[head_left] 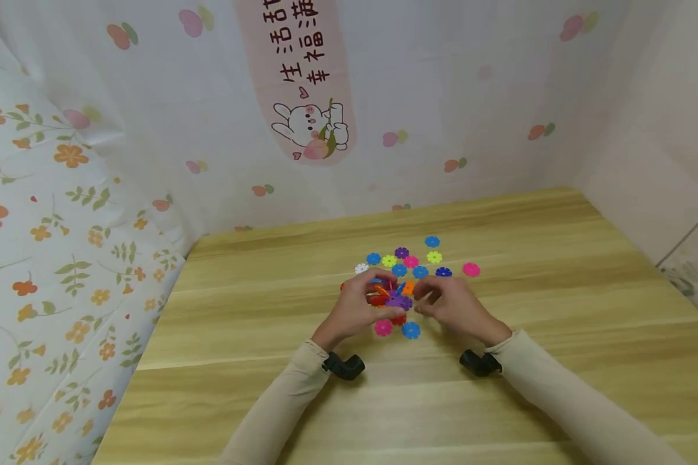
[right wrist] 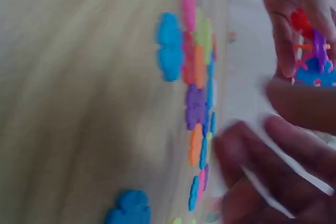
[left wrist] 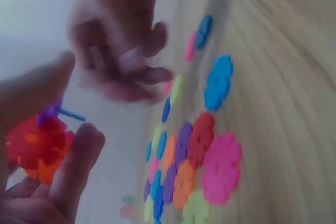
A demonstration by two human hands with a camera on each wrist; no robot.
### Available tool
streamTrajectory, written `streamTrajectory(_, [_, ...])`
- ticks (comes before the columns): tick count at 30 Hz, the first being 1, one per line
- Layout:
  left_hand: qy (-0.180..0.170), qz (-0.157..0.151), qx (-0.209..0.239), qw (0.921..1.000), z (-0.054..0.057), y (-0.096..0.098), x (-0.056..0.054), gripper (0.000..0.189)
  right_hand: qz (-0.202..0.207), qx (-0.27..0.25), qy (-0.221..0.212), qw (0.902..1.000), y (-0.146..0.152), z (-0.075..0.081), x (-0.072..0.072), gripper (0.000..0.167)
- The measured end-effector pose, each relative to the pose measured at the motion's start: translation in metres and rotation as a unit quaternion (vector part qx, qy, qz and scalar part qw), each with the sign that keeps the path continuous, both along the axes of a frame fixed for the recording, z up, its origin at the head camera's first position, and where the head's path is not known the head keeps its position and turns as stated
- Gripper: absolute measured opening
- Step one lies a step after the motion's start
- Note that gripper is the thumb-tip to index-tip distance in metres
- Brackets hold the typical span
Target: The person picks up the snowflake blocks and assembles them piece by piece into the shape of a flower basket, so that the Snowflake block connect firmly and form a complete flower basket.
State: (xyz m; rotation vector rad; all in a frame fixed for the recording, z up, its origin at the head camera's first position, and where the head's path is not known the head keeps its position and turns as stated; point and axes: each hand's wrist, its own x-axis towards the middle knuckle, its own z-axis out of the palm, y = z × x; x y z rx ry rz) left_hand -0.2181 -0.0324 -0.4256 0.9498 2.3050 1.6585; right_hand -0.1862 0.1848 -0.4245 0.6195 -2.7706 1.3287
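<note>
Beige sleeves [head_left: 279, 400] come in from the near edge, each with a black wrist camera [head_left: 344, 367] strapped at the cuff, and lead up to the two hands. The left hand [head_left: 357, 303] grips a cluster of joined discs [head_left: 391, 298] between thumb and fingers. Discs in it face several ways, so no single long axis can be told; a purple disc [right wrist: 319, 45] stands edge-on to the right wrist camera, a red disc [left wrist: 39, 142] turns its flat face to the left wrist camera, and a blue piece [left wrist: 72, 114] juts out towards the other hand. The cluster lies on the inner side of the left palm, raised off the table, facing the right hand.

Just beside it, the right hand [head_left: 456, 307] is released, its fingers loosely bent, blurred in both wrist views.

On the near side of the left hand, a pink disc [head_left: 383, 328] and a light-blue disc [head_left: 411, 330] lie flat on the wooden table [head_left: 209, 361]. Beyond that hand lies a white disc [head_left: 361, 268]; just beyond the right one, a dark-blue disc [head_left: 444, 272]. Farther out hangs a printed cloth [head_left: 442, 84].
</note>
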Motion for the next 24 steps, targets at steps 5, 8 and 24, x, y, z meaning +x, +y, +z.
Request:
streamTrajectory(5, [0.002,0.0,0.015,0.9999,-0.003,-0.002,-0.004,0.048,0.025,0.157,0.055,0.9858,-0.014,-0.006,0.011,0.032])
streamTrajectory(8, [0.029,0.0,0.006,0.9996,-0.004,-0.002,-0.006,0.053,0.02,0.19,0.099,0.9766,-0.023,-0.007,0.013,0.036])
streamTrajectory(24, [0.054,-0.014,-0.049,0.9973,-0.01,-0.003,-0.002,0.057,0.031,0.034,-0.034,0.9984,-0.004,-0.002,-0.005,0.017])
